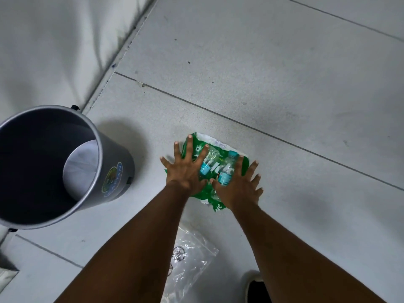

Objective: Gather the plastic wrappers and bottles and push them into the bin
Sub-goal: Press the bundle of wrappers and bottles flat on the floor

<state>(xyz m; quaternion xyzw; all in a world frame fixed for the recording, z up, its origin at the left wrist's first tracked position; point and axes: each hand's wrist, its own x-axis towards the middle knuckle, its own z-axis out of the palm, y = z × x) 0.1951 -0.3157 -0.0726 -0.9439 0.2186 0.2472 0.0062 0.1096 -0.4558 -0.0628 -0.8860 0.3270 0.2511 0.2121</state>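
Observation:
A green and white plastic wrapper lies flat on the tiled floor. Two small clear bottles with light blue labels rest on it: one to the left, one to the right. My left hand is spread flat on the wrapper's left part, fingers apart. My right hand is spread flat on its right part, thumb touching the right bottle. A clear plastic bag lies on the floor nearer to me, between my forearms. The grey bin stands upright to the left, its mouth facing up.
A white wall runs along the left behind the bin. The tip of a dark shoe shows at the bottom right. Grey floor tiles stretch beyond and to the right of the wrapper.

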